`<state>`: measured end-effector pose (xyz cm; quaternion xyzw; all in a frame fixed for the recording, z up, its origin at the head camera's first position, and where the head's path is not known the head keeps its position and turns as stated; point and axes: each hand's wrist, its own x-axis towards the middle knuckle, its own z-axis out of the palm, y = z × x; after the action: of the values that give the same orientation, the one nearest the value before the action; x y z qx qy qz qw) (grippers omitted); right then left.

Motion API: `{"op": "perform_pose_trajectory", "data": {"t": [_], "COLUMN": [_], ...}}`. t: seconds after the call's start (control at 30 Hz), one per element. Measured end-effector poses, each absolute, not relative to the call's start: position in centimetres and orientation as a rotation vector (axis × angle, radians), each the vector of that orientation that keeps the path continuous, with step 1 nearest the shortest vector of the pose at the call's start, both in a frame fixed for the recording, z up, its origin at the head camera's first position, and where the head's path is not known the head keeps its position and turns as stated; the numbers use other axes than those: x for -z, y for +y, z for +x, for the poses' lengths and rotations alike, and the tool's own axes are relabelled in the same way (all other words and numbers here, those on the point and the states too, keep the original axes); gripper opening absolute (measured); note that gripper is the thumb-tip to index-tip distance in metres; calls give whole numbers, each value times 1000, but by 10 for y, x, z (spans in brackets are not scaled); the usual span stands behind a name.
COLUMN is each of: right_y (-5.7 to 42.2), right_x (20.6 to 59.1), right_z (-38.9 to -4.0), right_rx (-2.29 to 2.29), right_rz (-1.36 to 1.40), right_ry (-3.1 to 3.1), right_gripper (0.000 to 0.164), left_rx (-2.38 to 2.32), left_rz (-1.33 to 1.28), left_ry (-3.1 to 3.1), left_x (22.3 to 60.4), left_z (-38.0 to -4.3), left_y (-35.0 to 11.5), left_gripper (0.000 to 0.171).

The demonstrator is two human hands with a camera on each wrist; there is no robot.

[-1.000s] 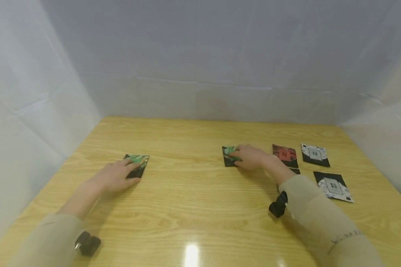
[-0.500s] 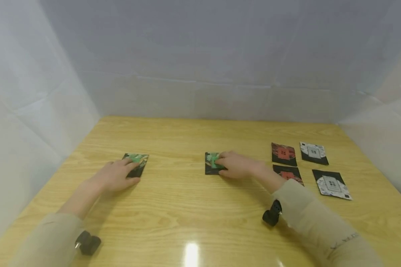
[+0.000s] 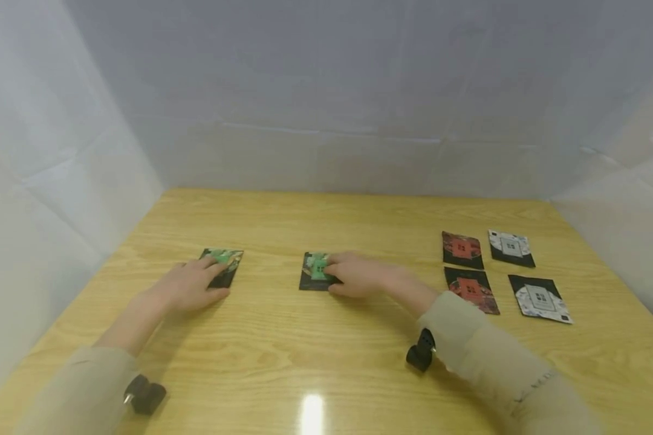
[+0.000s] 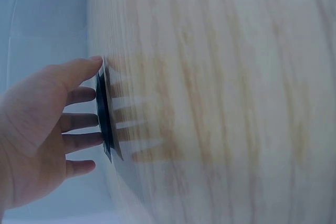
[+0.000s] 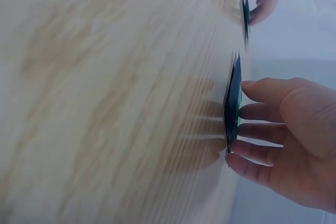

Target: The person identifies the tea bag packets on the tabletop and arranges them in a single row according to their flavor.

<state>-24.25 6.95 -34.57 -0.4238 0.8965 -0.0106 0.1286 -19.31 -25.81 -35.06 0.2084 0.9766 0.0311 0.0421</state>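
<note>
My left hand (image 3: 187, 287) rests its spread fingertips on a flat black-and-green sachet (image 3: 225, 275) at the left of the table. In the left wrist view the fingers (image 4: 81, 123) reach straight down onto that sachet's dark edge (image 4: 105, 116). My right hand (image 3: 359, 275) touches the right half of another green sachet (image 3: 312, 272) near the middle. The right wrist view has its fingertips on the slightly puffed sachet (image 5: 232, 111), the thumb at one end. Both green sachets lie flat, each partly hidden beneath fingers.
At the right lie two black-and-red sachets, a far one (image 3: 462, 249) and a nearer one (image 3: 471, 291). Beside them are two black-and-white sachets, one farther back (image 3: 511, 248) and one closer (image 3: 541, 299). A pale sheet (image 3: 326, 163) stands behind the wooden table (image 3: 272, 362).
My right hand has slid the green sachet leftward across the table, closer to the left one. The nearer red sachet has come into full view. My left hand has stayed put.
</note>
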Motion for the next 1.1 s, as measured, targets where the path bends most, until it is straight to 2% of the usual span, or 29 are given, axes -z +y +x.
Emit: {"op": "perform_pose_trajectory", "data": {"t": [0.83, 1.1], "right_y": [18, 9], "right_x": [348, 350], "right_z": [-230, -227], "right_rx": [-178, -127], "right_rz": [-1371, -1346], "right_ry": [2622, 2637], "right_gripper": [54, 53], "left_rx": [-71, -34], "left_rz": [647, 763], "left_ry": [2980, 2996], "left_x": [346, 344], "left_z": [-192, -192], "left_y": [-253, -239], "left_gripper": [60, 60]}}
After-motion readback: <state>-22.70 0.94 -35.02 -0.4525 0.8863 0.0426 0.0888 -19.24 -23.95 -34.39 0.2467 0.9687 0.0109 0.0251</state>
